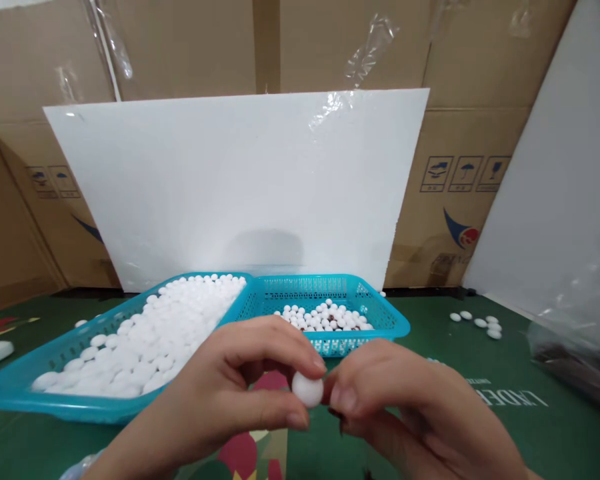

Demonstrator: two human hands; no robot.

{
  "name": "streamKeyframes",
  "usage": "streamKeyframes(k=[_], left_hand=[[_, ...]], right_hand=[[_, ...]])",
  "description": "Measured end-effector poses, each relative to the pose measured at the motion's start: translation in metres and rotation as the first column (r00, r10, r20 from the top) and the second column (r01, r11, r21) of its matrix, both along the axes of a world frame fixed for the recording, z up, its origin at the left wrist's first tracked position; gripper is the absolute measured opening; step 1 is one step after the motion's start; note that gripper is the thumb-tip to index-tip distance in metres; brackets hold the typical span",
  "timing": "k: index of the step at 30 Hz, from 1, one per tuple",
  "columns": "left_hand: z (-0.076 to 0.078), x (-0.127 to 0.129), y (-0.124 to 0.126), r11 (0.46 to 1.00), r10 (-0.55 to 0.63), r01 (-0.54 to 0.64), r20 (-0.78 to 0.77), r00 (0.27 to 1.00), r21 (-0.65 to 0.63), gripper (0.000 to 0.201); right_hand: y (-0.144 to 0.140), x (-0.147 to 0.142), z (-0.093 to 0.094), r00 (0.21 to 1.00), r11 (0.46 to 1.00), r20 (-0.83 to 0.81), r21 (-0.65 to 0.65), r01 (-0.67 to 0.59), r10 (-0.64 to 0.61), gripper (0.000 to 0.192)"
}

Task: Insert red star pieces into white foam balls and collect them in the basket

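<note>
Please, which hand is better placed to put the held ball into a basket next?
Probably the left hand: its thumb and finger pinch the ball, and the fuller basket stands on the left. The right hand has something small and dark at its fingertips.

White board (clear tape at its top edge) before brown cardboard boxes.

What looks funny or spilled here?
Some white balls lie loose on the green table, beyond the right hand. They look odd because most of the others sit in the blue baskets.
</note>
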State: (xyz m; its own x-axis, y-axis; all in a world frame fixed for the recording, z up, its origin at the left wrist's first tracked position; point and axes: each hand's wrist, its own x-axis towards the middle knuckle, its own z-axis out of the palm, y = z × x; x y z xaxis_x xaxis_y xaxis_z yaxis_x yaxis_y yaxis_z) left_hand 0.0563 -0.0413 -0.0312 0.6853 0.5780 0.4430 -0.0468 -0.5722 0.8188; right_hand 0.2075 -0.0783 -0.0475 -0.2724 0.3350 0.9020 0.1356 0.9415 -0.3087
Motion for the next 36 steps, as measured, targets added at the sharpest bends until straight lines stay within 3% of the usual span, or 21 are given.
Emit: streamKeyframes(k=[3, 5, 9, 13, 20, 27, 36], left_hand=[[-0.002, 0.001, -0.003, 0.991, 0.031, -0.035, -0.031, 0.999, -0.127, 0.021], [-0.003, 0.001, -0.005, 0.989, 0.045, -0.052, -0.053, 0.998, -0.139, 0.018], [-0.003, 0.001, -0.006, 0.997, 0.067, -0.070, -0.082, 0.994, -0.039, 0.018], [-0.001, 0.001, -0.006, 0.996, 0.084, -0.083, -0.090, 0.992, 0.019, 0.015], [0.001, 0.003, -0.009, 0.989, 0.100, -0.087, -0.112, 0.989, 0.117, 0.011], [0.005, 0.004, -0.010, 0.973, 0.109, -0.087, -0.094, 0.990, 0.212, 0.011], [0.002, 0.003, -0.013, 0.954, 0.128, -0.091, -0.114, 0.985, 0.285, 0.018]], right_hand=[[-0.001, 0.001, -0.003, 1.000, 0.999, 0.008, -0.053, -0.008, 0.009, 0.012], [-0.001, 0.001, -0.006, 1.000, 0.997, -0.016, -0.076, -0.016, 0.015, 0.010], [-0.001, 0.001, -0.009, 0.993, 0.987, -0.076, -0.126, -0.098, 0.089, 0.010], [-0.002, 0.001, -0.010, 0.984, 0.961, -0.115, -0.222, -0.162, 0.139, 0.022], [-0.003, 0.000, -0.008, 0.978, 0.970, -0.148, -0.170, -0.174, 0.149, 0.011], [-0.004, -0.003, -0.003, 0.980, 0.979, -0.138, -0.123, -0.161, 0.144, 0.017], [-0.005, 0.003, -0.011, 0.966, 0.933, -0.125, -0.257, -0.252, 0.226, 0.016]])
